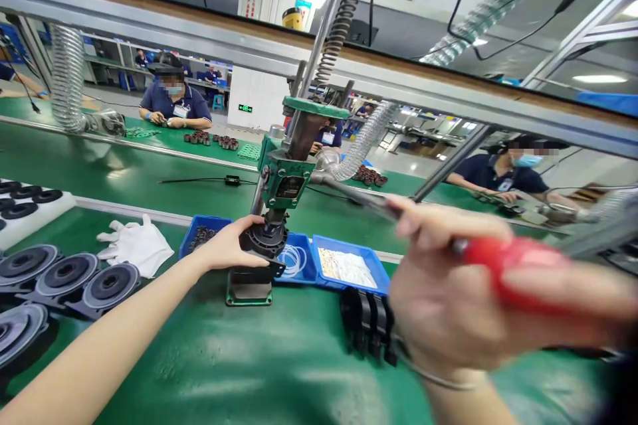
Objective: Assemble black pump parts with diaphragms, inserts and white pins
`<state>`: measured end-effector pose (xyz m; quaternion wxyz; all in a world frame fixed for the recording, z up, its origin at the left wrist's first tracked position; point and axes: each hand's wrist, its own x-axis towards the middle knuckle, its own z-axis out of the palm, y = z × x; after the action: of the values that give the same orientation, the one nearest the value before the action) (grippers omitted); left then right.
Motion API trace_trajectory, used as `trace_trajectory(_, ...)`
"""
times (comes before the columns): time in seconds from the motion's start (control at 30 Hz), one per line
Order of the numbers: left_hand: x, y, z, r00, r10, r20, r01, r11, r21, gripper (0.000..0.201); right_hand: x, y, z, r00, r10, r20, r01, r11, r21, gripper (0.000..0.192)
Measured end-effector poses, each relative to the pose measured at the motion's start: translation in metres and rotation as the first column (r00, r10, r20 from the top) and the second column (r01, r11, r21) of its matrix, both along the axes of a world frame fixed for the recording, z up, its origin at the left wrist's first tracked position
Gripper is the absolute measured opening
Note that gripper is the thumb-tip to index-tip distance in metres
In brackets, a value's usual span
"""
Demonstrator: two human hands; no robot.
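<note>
My left hand (224,249) reaches to the hand press (286,176) and grips a black round plastic part (266,236) under its ram, fingers on top and thumb lower down. The part sits above the press base (249,293). Close to the camera on the right, my right hand (448,292) is closed round a red handle (518,272), blurred by motion. The handle lies in line with the press lever (349,192); whether they are joined is hidden by my fingers. My fingertips are at the lever's near end.
Blue bins (349,285) behind the press hold small parts and white rings. Black curved parts (366,322) stand right of it. Left lie black discs with grey rims (112,284) and a white glove (137,246). Co-workers (174,103) sit across the green bench (219,358).
</note>
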<state>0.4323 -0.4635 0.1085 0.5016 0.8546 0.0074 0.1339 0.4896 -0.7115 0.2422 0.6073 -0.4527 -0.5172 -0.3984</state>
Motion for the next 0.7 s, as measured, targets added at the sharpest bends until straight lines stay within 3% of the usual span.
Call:
trace_trajectory(0.07,0.0,0.0,0.0,1.0,0.008,0.008,-0.008,1.0,0.028,0.088,-0.004,0.002,-0.027,0.999,-0.037,0.01,0.036,0.997,0.068,0.033)
trace_trajectory(0.13,-0.001,0.0,0.001,1.0,0.011,-0.003,-0.011,0.999,0.045,0.088,-0.001,0.004,-0.035,0.997,-0.082,0.009,0.082,0.994,0.07,0.039)
trace_trajectory(0.3,-0.005,0.002,0.004,1.0,-0.004,-0.029,0.005,0.999,0.049,0.088,0.006,0.004,-0.018,0.994,-0.066,0.083,0.069,0.997,-0.029,0.04)
trace_trajectory(0.47,-0.005,0.004,0.001,1.0,-0.004,-0.022,0.004,1.0,0.001,0.087,-0.005,0.006,-0.027,0.988,-0.143,0.055,0.142,0.989,0.031,0.043)
trace_trajectory(0.57,-0.005,0.006,0.0,0.999,-0.018,-0.036,0.017,1.0,-0.024,0.088,-0.004,0.007,-0.028,0.987,-0.143,0.071,0.145,0.989,-0.023,0.041)
trace_trajectory(0.7,-0.005,0.007,0.005,0.997,-0.01,-0.083,0.011,1.0,0.01,0.09,-0.005,0.009,-0.028,0.984,-0.175,0.032,0.175,0.985,0.011,0.039)
